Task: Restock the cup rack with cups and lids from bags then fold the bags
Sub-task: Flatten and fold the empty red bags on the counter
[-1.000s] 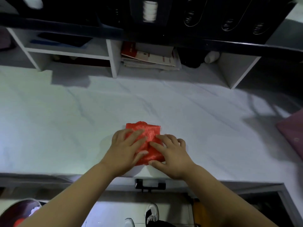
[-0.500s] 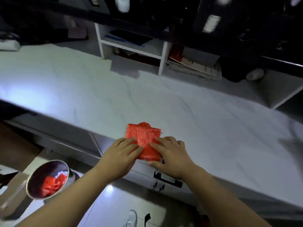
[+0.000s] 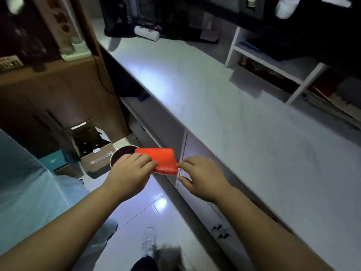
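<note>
**Item:** folded red bag (image 3: 165, 160), a flat, squarish packet of glossy plastic. We hold it in the air, out past the front edge of the white counter (image 3: 244, 118) and above the tiled floor (image 3: 156, 208). It rests on neither.

**Left hand** (image 3: 130, 172): our fingers are curled over the packet's left end and grip it.

**Right hand** (image 3: 201, 177): the fingers are relaxed and spread, grasping nothing. The index tip sits at the packet's right corner. We cannot tell whether it touches or falls just short.

**Round bin** (image 3: 123, 152): stands on the floor and shows just behind our left hand. The packet's far-left corner overlaps its rim in view. The inside is dark and the contents cannot be made out.

**Cardboard box** (image 3: 97, 161): stands beside the bin, on its left.

**White shelf unit** (image 3: 298, 81): stands at the back of the counter, to the right, and its contents are blurred.

**Dark handle** (image 3: 220, 232): on the cabinet front under the counter.

**Shoe** (image 3: 149, 241): on the floor between our forearms.
</note>
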The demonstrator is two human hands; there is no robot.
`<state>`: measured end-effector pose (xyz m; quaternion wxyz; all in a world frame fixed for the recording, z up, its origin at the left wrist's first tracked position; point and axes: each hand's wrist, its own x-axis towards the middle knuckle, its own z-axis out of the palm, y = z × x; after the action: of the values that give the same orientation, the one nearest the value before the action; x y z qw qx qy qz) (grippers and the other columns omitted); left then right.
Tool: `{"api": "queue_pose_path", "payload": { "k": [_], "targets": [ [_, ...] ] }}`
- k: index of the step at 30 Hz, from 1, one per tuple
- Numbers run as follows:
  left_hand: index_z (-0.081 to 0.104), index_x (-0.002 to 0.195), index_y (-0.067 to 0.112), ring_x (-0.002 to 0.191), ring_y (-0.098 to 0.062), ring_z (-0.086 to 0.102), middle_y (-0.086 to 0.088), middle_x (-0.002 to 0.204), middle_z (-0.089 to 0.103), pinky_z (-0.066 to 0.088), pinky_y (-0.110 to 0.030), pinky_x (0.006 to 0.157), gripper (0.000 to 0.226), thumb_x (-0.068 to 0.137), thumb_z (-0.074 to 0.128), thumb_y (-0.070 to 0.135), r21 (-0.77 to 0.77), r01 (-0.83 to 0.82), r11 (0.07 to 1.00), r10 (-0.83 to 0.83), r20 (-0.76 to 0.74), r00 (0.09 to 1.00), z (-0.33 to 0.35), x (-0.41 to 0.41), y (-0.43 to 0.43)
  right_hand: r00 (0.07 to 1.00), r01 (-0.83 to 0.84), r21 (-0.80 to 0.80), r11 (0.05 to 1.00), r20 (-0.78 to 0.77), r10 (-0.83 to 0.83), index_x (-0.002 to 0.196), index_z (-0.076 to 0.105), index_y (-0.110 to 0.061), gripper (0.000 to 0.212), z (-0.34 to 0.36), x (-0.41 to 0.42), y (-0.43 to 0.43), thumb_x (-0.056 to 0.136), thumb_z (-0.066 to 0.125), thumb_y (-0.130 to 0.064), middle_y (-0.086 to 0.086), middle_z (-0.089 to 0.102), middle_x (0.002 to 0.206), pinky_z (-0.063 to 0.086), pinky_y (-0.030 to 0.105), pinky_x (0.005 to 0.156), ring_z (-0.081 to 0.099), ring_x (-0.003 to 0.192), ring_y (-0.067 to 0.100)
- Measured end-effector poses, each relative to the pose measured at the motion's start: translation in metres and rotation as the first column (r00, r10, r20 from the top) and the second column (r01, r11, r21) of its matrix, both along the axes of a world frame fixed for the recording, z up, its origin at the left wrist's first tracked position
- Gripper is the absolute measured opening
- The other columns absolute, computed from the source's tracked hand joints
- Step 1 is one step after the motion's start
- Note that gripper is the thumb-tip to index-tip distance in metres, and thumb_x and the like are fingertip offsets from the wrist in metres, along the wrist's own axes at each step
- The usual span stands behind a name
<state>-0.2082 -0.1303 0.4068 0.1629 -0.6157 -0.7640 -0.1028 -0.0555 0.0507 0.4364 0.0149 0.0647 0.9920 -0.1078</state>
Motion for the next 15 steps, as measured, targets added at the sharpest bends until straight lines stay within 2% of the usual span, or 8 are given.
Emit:
{"api": "queue_pose_path", "payload": {
  "k": [3,6,9,12,15],
  "targets": [
    [0.068,0.09,0.012,0.068,-0.029,0.06,-0.006,0.08,0.064,0.046,-0.035,0.055,0.028,0.084,0.044,0.025,-0.079,-0.13,0.988,0.129,-0.015,0.992,-0.005,-0.014,-0.033,0.995,-0.099,0.029,0.995,0.035,0.098,0.115,0.065,-0.017,0.033,-0.004,-0.03,-0.019,0.092,0.054,-0.04,0.004,0.066,0.109,0.048,0.041,0.081,0.059,0.098,0.03],
    [0.067,0.088,0.016,0.068,-0.028,0.059,-0.003,0.079,0.063,0.042,-0.033,0.057,0.026,0.08,0.045,0.024,-0.174,-0.224,0.959,0.222,-0.029,0.975,-0.018,-0.035,-0.059,0.985,-0.157,0.052,0.986,0.082,0.152,0.127,0.056,-0.022,0.038,-0.011,-0.062,-0.035,0.097,0.045,-0.044,0.0,0.06,0.12,0.04,0.035,0.086,0.054,0.109,0.025],
    [0.067,0.088,0.016,0.066,-0.028,0.058,-0.003,0.079,0.062,0.042,-0.033,0.054,0.018,0.071,0.06,0.017,-0.247,-0.275,0.929,0.279,-0.017,0.96,-0.034,-0.062,-0.078,0.976,-0.176,0.059,0.983,0.142,0.167,0.125,0.054,-0.025,0.037,-0.026,-0.098,-0.046,0.097,0.042,-0.046,-0.002,0.059,0.119,0.038,0.034,0.084,0.052,0.112,0.024],
    [0.068,0.084,0.015,0.063,-0.027,0.057,-0.003,0.076,0.061,0.042,-0.033,0.052,0.028,0.059,0.08,0.014,-0.306,-0.294,0.906,0.312,0.01,0.95,-0.052,-0.095,-0.086,0.965,-0.175,0.059,0.983,0.209,0.159,0.122,0.054,-0.024,0.035,-0.046,-0.138,-0.053,0.097,0.042,-0.046,-0.001,0.059,0.116,0.038,0.035,0.084,0.053,0.111,0.024],
    [0.066,0.079,0.017,0.059,-0.026,0.055,-0.001,0.071,0.059,0.037,-0.031,0.05,0.033,0.052,0.085,0.014,-0.371,-0.293,0.881,0.314,-0.004,0.95,-0.075,-0.131,-0.086,0.962,-0.158,0.066,0.985,0.236,0.139,0.12,0.054,-0.024,0.034,-0.069,-0.177,-0.055,0.097,0.041,-0.046,-0.001,0.059,0.114,0.037,0.033,0.081,0.054,0.11,0.024]
  ]
}}
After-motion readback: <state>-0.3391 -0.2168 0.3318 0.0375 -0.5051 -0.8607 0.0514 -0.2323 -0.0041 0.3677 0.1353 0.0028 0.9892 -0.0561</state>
